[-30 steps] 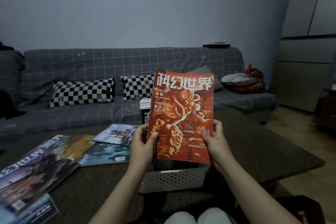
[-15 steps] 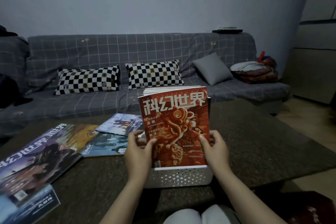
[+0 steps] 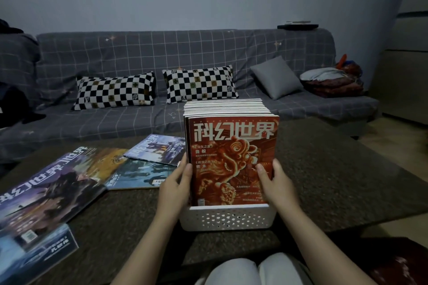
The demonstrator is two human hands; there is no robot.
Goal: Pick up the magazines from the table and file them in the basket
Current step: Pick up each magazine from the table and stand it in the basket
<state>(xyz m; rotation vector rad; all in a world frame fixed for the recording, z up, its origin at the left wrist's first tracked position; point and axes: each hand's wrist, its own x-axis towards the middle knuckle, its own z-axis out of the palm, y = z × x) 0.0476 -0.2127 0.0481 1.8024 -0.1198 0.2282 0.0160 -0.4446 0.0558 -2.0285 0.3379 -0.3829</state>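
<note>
A red magazine (image 3: 231,159) with a lion-dance cover stands upright in the white perforated basket (image 3: 228,217), at the front of a row of several filed magazines (image 3: 225,105). My left hand (image 3: 174,188) grips its left edge and my right hand (image 3: 276,186) grips its right edge, thumbs on the cover. Several more magazines lie flat on the dark table: a purple one (image 3: 53,190) at the left, a teal one (image 3: 139,174), a blue one (image 3: 157,149) behind it, and a pale blue one (image 3: 34,252) at the near left corner.
The dark table (image 3: 335,180) stretches right of the basket. Behind it runs a grey checked sofa (image 3: 162,53) with two checkerboard cushions, a grey cushion and folded bedding. My knees (image 3: 250,271) show below the table's near edge. A cabinet stands at the right.
The red magazine has come down from being held up in front of me into the basket, in front of the filed row. Both hands have followed it down, holding its edges.
</note>
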